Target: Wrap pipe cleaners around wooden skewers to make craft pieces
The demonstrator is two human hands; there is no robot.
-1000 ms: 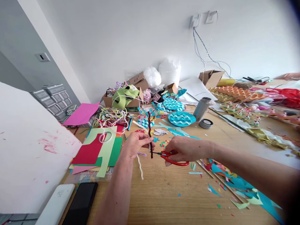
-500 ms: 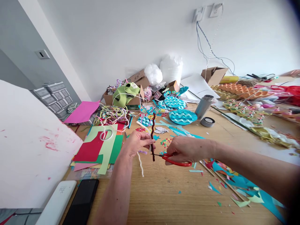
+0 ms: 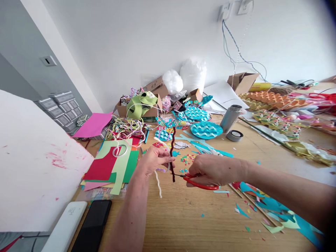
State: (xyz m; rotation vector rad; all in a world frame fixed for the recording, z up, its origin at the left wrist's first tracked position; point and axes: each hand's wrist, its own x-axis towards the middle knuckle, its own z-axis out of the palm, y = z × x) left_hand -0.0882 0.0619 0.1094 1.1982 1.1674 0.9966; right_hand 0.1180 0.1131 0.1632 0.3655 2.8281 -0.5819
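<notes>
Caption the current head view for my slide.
Above a wood-grain table, the left hand pinches a dark strand while the right hand holds red-handled scissors at its lower end.

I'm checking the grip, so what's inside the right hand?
The right hand holds scissors: part of a red loop shows below it, and blades point toward the dark strand. The hand covers the rest of the handles.

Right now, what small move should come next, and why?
Probably close the red-handled scissors with the right hand: their blades appear to cross the dark red strand near its lower end, while the left hand pinches it just above, seemingly steadying it.
</notes>
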